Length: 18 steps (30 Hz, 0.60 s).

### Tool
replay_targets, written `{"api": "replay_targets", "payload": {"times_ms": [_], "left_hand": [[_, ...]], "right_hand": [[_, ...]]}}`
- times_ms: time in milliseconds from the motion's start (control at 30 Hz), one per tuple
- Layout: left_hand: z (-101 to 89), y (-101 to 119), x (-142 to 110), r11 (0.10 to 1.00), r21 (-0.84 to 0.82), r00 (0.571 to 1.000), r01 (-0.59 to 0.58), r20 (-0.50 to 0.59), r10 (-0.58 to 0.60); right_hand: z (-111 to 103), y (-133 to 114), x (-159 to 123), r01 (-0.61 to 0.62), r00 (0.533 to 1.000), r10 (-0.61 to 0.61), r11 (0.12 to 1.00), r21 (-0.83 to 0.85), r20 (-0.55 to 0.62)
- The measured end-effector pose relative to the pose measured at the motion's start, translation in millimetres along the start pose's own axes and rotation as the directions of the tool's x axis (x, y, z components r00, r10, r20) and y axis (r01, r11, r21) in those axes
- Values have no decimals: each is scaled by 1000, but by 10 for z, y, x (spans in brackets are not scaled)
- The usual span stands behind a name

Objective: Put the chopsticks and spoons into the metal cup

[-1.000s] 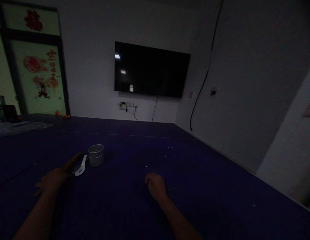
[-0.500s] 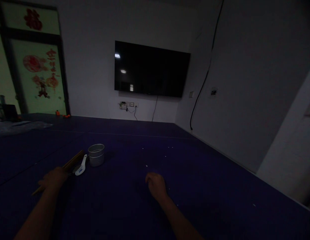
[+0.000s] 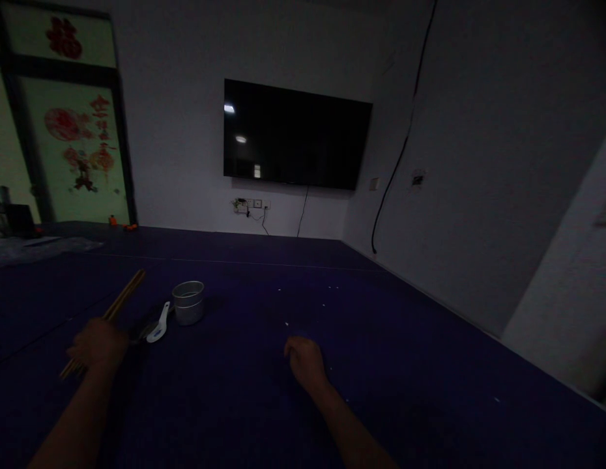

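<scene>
My left hand [image 3: 98,344] is closed around a bundle of wooden chopsticks [image 3: 126,295], which stick out past both sides of the fist. Just right of that hand lies a white soup spoon [image 3: 159,327] with a blue mark in its bowl. Beside and partly under the spoon is a dark, thin utensil, too dim to make out. A grey metal cup [image 3: 188,309] stands upright to the right of the spoon. My right hand [image 3: 305,361] rests on the table with its fingers curled in; nothing shows in it.
Small white scraps [image 3: 286,324] are scattered over the dark blue tabletop [image 3: 244,391]. Clear plastic sheeting [image 3: 49,247] lies at the far left, and small orange items [image 3: 129,227] sit near the back edge. A wall rises along the right side.
My left hand has taken up the chopsticks and swung their far ends leftward, away from the spoon and cup. My right hand has stayed in place.
</scene>
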<state>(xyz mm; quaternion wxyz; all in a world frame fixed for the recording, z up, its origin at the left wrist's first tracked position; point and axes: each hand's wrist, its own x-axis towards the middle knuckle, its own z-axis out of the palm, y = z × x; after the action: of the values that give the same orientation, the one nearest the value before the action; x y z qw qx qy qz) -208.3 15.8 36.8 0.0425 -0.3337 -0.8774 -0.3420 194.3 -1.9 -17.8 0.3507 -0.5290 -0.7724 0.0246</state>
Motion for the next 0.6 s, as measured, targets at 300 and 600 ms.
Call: {"api": "replay_targets", "payload": {"times_ms": [300, 600], "left_hand": [[-50, 690, -844, 792, -465, 918, -396, -224, 328], [521, 1259, -1830, 443, -848, 609, 291, 521, 597]], "right_hand": [[37, -35, 20, 34, 999, -29, 990, 138, -37], [298, -297, 246, -7, 995, 64, 824, 566, -81]]}}
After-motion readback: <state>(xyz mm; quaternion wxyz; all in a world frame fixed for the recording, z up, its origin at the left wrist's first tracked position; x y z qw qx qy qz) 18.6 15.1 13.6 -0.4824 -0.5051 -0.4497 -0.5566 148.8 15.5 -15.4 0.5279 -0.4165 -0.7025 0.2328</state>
